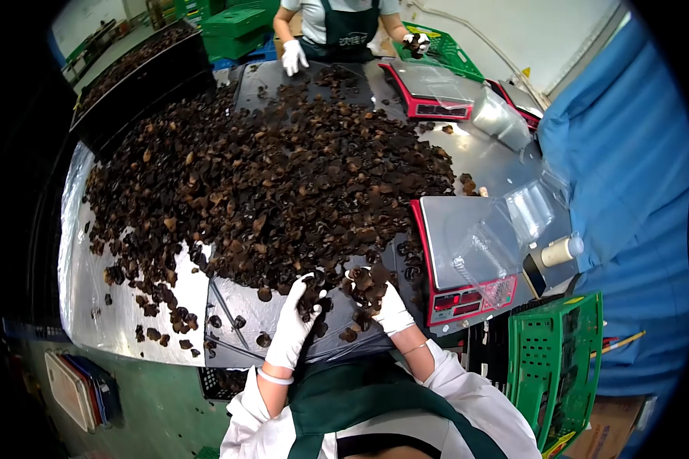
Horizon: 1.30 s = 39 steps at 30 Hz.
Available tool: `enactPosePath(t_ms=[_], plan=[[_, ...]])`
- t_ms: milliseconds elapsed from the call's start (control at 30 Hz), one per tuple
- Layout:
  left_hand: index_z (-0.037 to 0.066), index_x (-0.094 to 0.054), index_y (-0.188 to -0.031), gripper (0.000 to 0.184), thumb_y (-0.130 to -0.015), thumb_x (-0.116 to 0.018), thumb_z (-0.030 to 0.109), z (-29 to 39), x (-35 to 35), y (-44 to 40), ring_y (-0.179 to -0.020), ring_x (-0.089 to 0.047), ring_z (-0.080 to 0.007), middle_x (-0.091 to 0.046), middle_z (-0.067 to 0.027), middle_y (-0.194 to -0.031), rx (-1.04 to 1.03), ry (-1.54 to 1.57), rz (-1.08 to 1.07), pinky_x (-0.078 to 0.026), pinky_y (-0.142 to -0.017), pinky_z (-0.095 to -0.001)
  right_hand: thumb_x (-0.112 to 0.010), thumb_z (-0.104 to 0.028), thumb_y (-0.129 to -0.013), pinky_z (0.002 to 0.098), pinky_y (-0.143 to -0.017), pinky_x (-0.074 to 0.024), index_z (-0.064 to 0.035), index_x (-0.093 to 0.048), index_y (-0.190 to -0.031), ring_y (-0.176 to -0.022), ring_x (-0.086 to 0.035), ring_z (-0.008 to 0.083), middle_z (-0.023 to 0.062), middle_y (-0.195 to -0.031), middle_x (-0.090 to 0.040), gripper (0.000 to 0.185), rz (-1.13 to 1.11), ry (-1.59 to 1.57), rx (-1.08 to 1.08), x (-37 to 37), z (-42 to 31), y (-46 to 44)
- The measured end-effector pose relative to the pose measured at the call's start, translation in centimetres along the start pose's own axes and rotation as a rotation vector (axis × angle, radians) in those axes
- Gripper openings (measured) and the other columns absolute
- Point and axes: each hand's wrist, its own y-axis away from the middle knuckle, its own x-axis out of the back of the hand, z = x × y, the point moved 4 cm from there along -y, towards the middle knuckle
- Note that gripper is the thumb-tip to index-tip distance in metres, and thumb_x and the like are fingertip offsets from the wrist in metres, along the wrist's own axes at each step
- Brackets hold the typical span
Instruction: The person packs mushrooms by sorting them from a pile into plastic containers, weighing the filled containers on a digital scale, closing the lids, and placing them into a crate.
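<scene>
A big heap of dark brown wood ear mushrooms [283,183] covers much of the metal table [92,306] in front of me. At the heap's near edge, my left hand [289,325], in a white glove, is closed around a few mushroom pieces [312,294]. To its right, my gloved right hand [392,310] grips a small clump of wood ear mushrooms [369,287], which hides most of its fingers. Loose pieces lie on the table between and below both hands.
On the right stands a red scale [467,237] with clear plastic boxes [528,210] beside it. A phone [534,275] and a white roll [560,251] lie nearby. Across the table, a co-worker [341,27] holds mushrooms near another scale [432,88]. A green crate [532,359] sits lower right.
</scene>
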Motion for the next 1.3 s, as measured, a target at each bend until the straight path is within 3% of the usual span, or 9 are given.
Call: enactPosePath(t_ms=[367, 467, 500, 767, 833, 933, 1000, 1067, 1300], plan=[[0.008, -0.054, -0.125, 0.038, -0.094, -0.05, 0.03, -4.2, -13.1, -1.0, -0.113, -0.058, -0.0253, -0.059, -0.0109, -0.126, 0.08, 0.009, -0.207, -0.052, -0.085, -0.036, -0.037, -0.046, -0.097, 0.0305, -0.049, -0.0519, -0.0016, -0.054, -0.121, -0.074, -0.064, 0.0171, 0.0094, -0.107, -0.066, 0.054, -0.018, -0.124, 0.159, -9.7, -10.4, 5.9], [0.011, -0.053, -0.124, 0.034, -0.093, -0.052, 0.028, -6.7, -18.4, -2.9, -0.11, -0.058, -0.0232, -0.06, -0.0075, -0.121, 0.161, -0.085, -0.309, -0.05, -0.086, -0.0372, -0.032, -0.044, -0.099, 0.0254, -0.049, -0.0469, -0.0024, -0.055, -0.12, -0.066, -0.058, 0.0144, 0.0072, -0.089, -0.063, 0.051, 0.239, -0.005, 0.317, -8.6, -16.2, 8.8], [0.012, -0.053, -0.124, 0.034, -0.093, -0.053, 0.027, -7.5, -20.5, -3.2, -0.108, -0.059, -0.0222, -0.06, -0.0068, -0.12, 0.126, -0.15, -0.332, -0.05, -0.085, -0.0366, -0.035, -0.036, -0.099, 0.023, -0.048, -0.0459, -0.0007, -0.053, -0.122, -0.065, -0.057, 0.0142, 0.0087, -0.093, -0.063, 0.046, -0.12, -0.074, 0.265, -10.1, -18.4, 9.4], [0.002, -0.052, -0.125, 0.036, -0.089, -0.052, 0.006, -15.1, -27.6, -7.9, -0.092, -0.058, -0.0157, -0.058, -0.0068, -0.107, -0.033, -0.523, -0.467, -0.051, -0.081, -0.0295, -0.042, -0.013, -0.094, 0.015, -0.039, -0.0365, -0.0017, -0.056, -0.117, -0.054, -0.051, 0.0041, 0.0015, -0.079, -0.059, 0.03, 0.414, 0.365, 0.524, -3.8, -27.5, 14.6], [0.0, -0.052, -0.124, 0.036, -0.09, -0.053, 0.008, -15.8, -28.2, -8.0, -0.098, -0.058, -0.018, -0.059, -0.0105, -0.113, -0.19, -0.69, -0.426, -0.048, -0.087, -0.0302, -0.042, -0.011, -0.095, 0.0156, -0.045, -0.0429, -0.0001, -0.057, -0.116, -0.063, -0.058, 0.0045, 0.0013, -0.086, -0.061, 0.028, 0.051, 0.199, 0.402, -4.2, -28.6, 14.5], [0.0, -0.061, -0.113, 0.027, -0.091, -0.059, 0.015, -16.3, -29.2, -6.3, -0.1, -0.06, -0.0175, -0.063, -0.0112, -0.109, -0.381, -0.888, -0.436, -0.046, -0.09, -0.0303, -0.041, -0.01, -0.096, 0.0189, -0.06, -0.0516, 0.0016, -0.056, -0.117, -0.077, -0.062, 0.0086, 0.0039, -0.096, -0.063, 0.028, 0.179, 0.464, 0.466, -4.6, -29.0, 14.7], [0.0, -0.062, -0.107, 0.022, -0.089, -0.062, 0.014, -16.6, -29.3, -6.4, -0.094, -0.06, -0.0149, -0.063, -0.0083, -0.102, -0.532, -1.136, -0.411, -0.047, -0.085, -0.0284, -0.04, -0.022, -0.095, 0.0358, -0.085, -0.0536, 0.0026, -0.054, -0.121, -0.097, -0.063, 0.0225, 0.0135, -0.109, -0.063, 0.038, -0.203, 0.015, 0.366, -3.6, -28.6, 13.0], [0.0, -0.063, -0.098, 0.018, -0.084, -0.067, 0.011, -17.6, -29.5, -6.3, -0.079, -0.06, -0.011, -0.063, -0.0051, -0.086, -0.479, -1.236, -0.348, -0.049, -0.073, -0.0255, -0.038, -0.028, -0.094, 0.0407, -0.091, -0.0505, 0.0015, -0.054, -0.122, -0.102, -0.062, 0.026, 0.0148, -0.114, -0.062, 0.043, 0.299, 0.094, 0.377, -1.5, -27.5, 13.0], [0.005, -0.059, -0.099, 0.011, -0.089, -0.06, 0.007, -15.9, -26.9, -7.3, -0.072, -0.05, -0.0055, -0.056, 0.0021, -0.082, -0.454, -0.781, -0.315, -0.043, -0.068, -0.0205, -0.046, -0.025, -0.095, 0.0313, -0.087, -0.049, -0.0025, -0.056, -0.118, -0.096, -0.061, 0.0167, 0.0069, -0.105, -0.064, 0.034, 0.324, 0.373, 0.361, -2.9, -29.0, 14.2]])
